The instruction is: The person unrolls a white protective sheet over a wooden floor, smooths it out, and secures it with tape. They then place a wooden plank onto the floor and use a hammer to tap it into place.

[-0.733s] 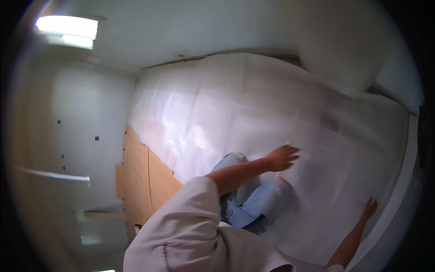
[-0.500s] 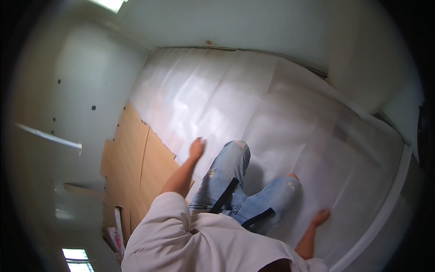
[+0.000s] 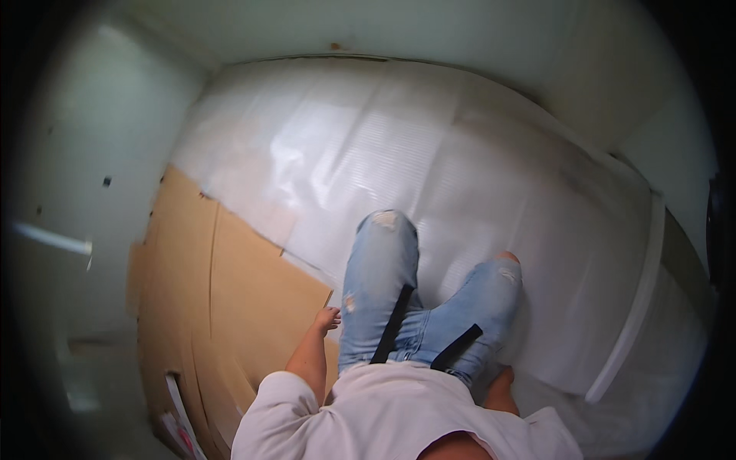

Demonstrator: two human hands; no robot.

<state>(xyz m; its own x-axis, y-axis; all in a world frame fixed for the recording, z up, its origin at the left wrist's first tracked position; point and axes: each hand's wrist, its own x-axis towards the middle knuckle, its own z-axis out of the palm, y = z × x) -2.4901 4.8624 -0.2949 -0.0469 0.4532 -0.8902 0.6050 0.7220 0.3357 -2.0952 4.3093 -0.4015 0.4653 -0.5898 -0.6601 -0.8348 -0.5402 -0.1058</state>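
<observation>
My left hand (image 3: 330, 318) hangs beside my left thigh, above the corner of a brown cardboard sheet (image 3: 257, 280). Its fingers are loosely bent and apart, and nothing shows in them. Close to my right hip is my right hand (image 3: 504, 376), small and dark in the picture. Its fingers are too hidden to make out. Under my legs, in torn light-blue jeans (image 3: 383, 291), spreads a translucent white plastic sheet (image 3: 345, 153). It covers most of the floor and meets the cardboard along a slanting edge.
Pale walls (image 3: 460, 31) enclose the floor at the far side and left. A long white strip (image 3: 632, 307) runs along the sheet's right side. At lower left, narrow pieces (image 3: 180, 429) lie by a slot in the cardboard. A white bar (image 3: 54, 239) shows against the left wall.
Both hands have drawn back toward my body, the left from over the plastic sheet to beside my thigh, the right in to my hip. The view has shifted, showing more cardboard.
</observation>
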